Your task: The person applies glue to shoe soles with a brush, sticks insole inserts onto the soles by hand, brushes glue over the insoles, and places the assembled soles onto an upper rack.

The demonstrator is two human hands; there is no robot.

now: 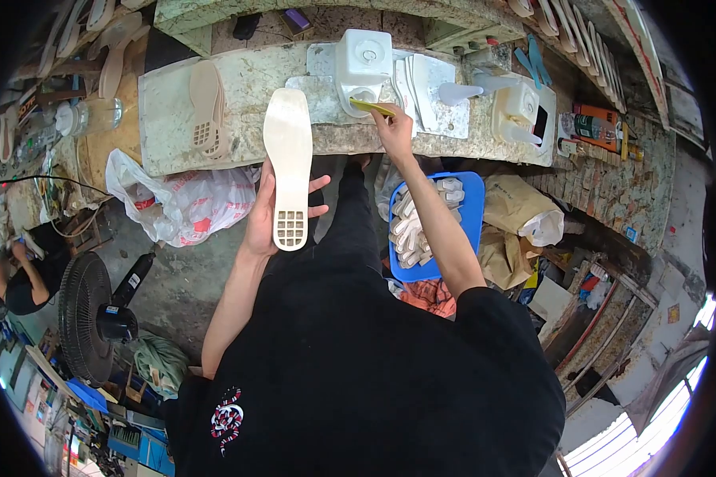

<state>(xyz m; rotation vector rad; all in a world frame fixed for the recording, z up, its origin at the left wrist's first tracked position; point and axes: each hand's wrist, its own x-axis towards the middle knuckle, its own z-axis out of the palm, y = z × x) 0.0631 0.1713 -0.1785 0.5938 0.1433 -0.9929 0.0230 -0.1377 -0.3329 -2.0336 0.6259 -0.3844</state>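
Note:
A long cream shoe sole [289, 151] with a grid of square holes at its heel lies upright along my left hand [264, 215], which holds it from beneath, some fingers spread past its right edge. My right hand [395, 127] pinches a yellow-green handled tool [371, 106]. The tool's far end reaches the small round mouth of a white plastic container [363, 60] on the bench. What lies inside that mouth is hard to make out. Left of the sole, a few stacked soles [207, 107] rest on the bench.
The worn workbench [167, 119] spans the front. Further right stand white soles [422, 95] and a second white container [519, 103]. A blue basket [476, 215] of pieces is below my right forearm. A plastic bag [191, 203], a black fan [87, 318] and another person [25, 282] are at left.

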